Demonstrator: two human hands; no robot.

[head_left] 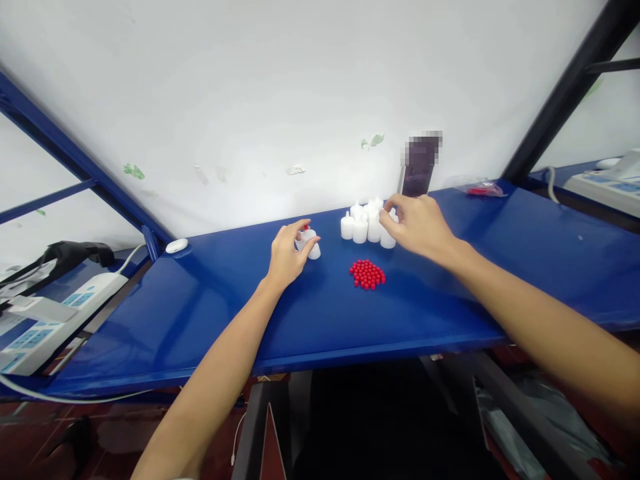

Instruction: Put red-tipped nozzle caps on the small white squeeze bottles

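Note:
My left hand (290, 252) is beside a small white plastic dropper bottle (314, 252) with a red cap on top. Its thumb and forefinger are spread apart around the bottle, and the other fingers are partly hidden. To the right, my right hand (417, 223) reaches into a cluster of white dropper bottles (360, 230) with bare nozzles. Its fingertips close around the top of the rightmost bottle (388, 238). A pile of small red caps (368, 274) lies in front of the cluster, between my two hands.
The blue tabletop (310, 320) meets a white wall at the back. A dark phone (419, 167) leans upright behind the bottles. A plastic bag with red pieces (483, 190) lies at back right, a white oval case (177, 246) at far left. Power strips (60, 313) flank the table.

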